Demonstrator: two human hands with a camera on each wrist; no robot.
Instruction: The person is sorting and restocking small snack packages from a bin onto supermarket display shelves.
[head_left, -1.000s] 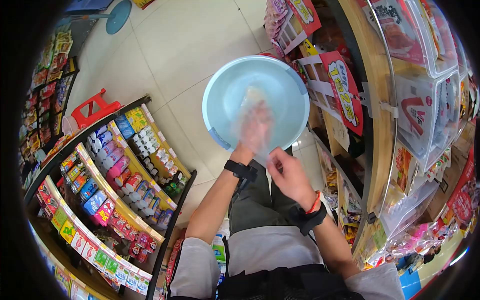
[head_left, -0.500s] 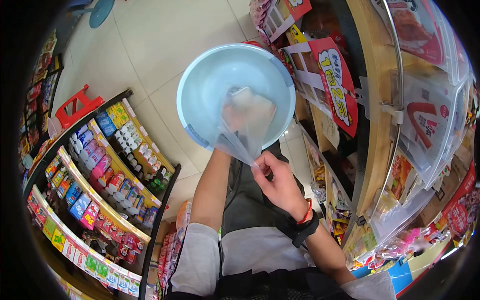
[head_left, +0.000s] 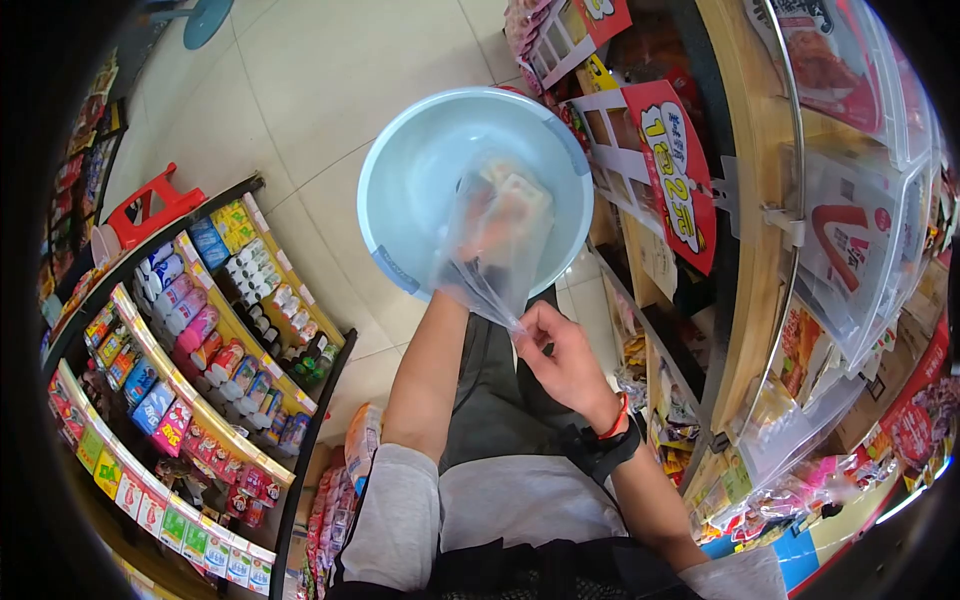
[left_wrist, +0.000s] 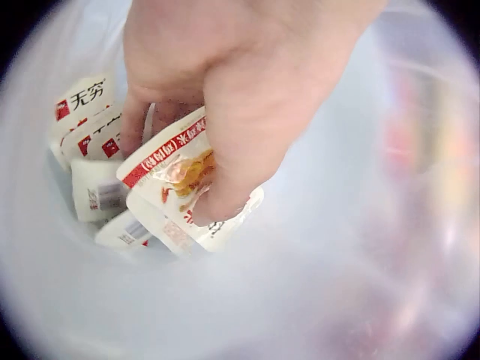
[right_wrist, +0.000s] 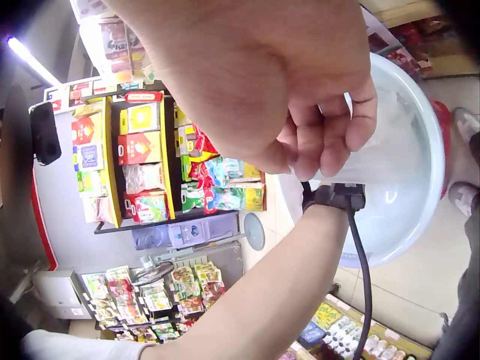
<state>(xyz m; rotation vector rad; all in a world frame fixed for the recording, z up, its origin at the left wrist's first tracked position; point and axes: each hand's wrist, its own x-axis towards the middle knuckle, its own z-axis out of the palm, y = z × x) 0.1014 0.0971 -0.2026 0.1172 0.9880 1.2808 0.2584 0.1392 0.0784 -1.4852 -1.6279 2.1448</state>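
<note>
A clear plastic bag (head_left: 518, 270) surrounds my left hand (head_left: 485, 225) over the light blue basin (head_left: 405, 170). In the left wrist view, the thumb and fingers grip a white snack packet (left_wrist: 176, 169) with a red stripe and a food picture. Beside it lie several similar white packets (left_wrist: 84, 112), partly hidden by the hand. My right hand (head_left: 568, 360) pinches the bag's gathered edge between thumb and fingertips, at the basin's near side. Seen from the right wrist, its curled fingers (right_wrist: 337, 139) are close to the left wrist's black strap (right_wrist: 337, 196).
A shelf of bottles and small packs (head_left: 200, 370) runs along the left. A wooden shelf (head_left: 755, 250) with clear plastic bins (head_left: 850, 240) and a red price sign (head_left: 668, 170) stands close on the right. A red stool (head_left: 150, 210) is beyond the left shelf.
The view has shifted, and the basin appears further left. The left hand shifts inside the bag, where white packets show more clearly. The right hand keeps pinching the bag's edge.
</note>
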